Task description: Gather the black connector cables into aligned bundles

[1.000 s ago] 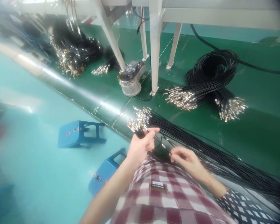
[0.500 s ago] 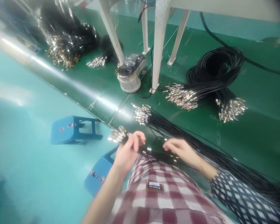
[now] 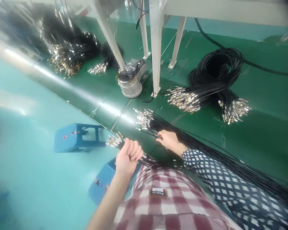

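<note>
The left hand (image 3: 129, 156) closes in a full fist around a small bundle of thin black cables with silver metal ends (image 3: 114, 140), at the near edge of the green, smooth-topped desk (image 3: 124, 116). It grips just behind the ends, so the tips fan out past the fist, probably to keep them gathered and level; the dark lengths trail right, along the red-and-white checked cloth apron (image 3: 163, 204).

The right hand (image 3: 168, 139), in a navy sleeve with white diamonds (image 3: 213, 174), has its fingers curled towards the thumb beside a long, straight bundle of black cables (image 3: 206, 148); whether it pinches a strand, I cannot tell. That bundle runs slantwise across the desk, its bristly metal tips facing left, perhaps so single strands come within easy reach.

Farther right, a looped coil of glossy black cable (image 3: 216, 68) lies wound on itself, likely to save room. Far and left of it stands a rounded, pale machine with a dark top (image 3: 131, 84), beside white metal legs (image 3: 156, 54).
</note>
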